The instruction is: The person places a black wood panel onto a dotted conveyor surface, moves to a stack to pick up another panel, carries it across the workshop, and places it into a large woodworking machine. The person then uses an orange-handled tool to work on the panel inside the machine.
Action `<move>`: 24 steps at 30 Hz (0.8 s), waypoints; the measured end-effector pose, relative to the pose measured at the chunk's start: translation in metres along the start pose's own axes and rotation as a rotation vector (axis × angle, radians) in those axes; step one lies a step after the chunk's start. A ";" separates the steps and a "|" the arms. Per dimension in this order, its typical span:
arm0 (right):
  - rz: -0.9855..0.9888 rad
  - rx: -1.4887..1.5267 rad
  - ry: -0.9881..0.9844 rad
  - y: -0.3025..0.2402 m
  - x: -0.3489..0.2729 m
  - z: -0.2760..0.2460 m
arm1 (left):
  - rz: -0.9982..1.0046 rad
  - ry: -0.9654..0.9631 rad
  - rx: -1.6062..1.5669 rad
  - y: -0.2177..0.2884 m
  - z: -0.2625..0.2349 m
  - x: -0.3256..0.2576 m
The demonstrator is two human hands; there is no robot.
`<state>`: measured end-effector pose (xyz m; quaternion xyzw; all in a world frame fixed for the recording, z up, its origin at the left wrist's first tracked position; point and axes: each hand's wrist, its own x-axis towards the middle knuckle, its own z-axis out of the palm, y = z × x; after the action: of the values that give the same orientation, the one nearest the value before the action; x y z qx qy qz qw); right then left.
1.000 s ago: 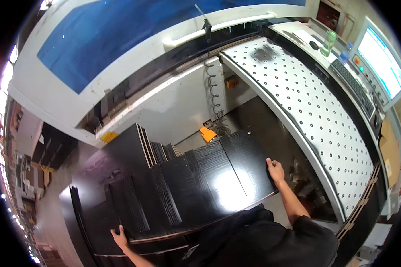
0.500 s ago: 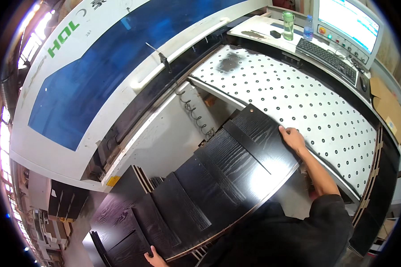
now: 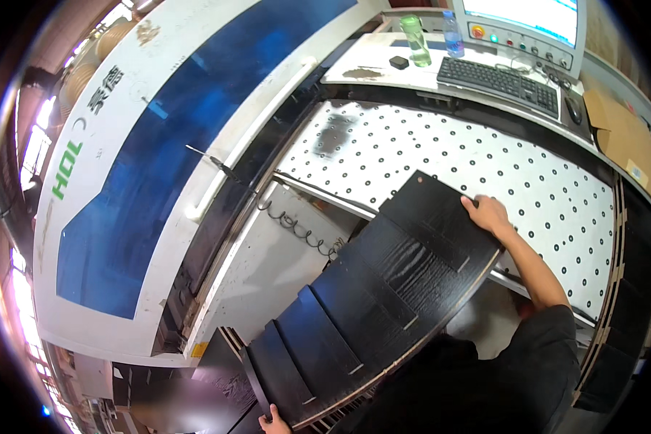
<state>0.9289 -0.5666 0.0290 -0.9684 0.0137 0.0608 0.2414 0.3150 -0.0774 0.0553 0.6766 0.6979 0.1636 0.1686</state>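
Note:
A long black wood-grain board (image 3: 410,264) spans the space before me, tilted from lower left to upper right. Several narrow black strips (image 3: 333,327) lie crosswise on its face; I cannot tell whether they are loose. My right hand (image 3: 490,215) is closed on the board's far right end, thumb on top and the other fingers partly hidden. At the near left end, my left hand (image 3: 274,422) grips the board's corner beside an end strip. The board's far end overlaps the white dotted table (image 3: 441,148).
A white machine with a blue window (image 3: 173,137) stands at left, with a coiled hose (image 3: 296,230) below. Behind the table, a shelf holds a keyboard (image 3: 498,85), a monitor (image 3: 524,22), a green bottle (image 3: 415,42) and a mouse (image 3: 573,110). Dark panels (image 3: 618,304) stand at right.
The board has shifted right, its far end reaching further over the dotted table, and its left end has drawn away from the dark panels at lower left. Both hands keep hold. My view has turned.

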 end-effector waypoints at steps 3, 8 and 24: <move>-0.095 -0.185 0.165 0.008 0.011 -0.016 | 0.165 0.135 -0.048 0.013 0.042 0.020; -0.131 -0.167 0.230 0.013 0.017 -0.016 | 0.323 0.247 -0.067 0.049 0.086 0.026; 0.106 -0.027 0.167 0.010 -0.133 0.084 | 0.180 -0.603 -0.593 0.092 0.151 -0.002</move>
<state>0.7872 -0.5368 -0.0325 -0.9712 0.0842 -0.0071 0.2227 0.4662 -0.0767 -0.0373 0.6745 0.4785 0.1662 0.5370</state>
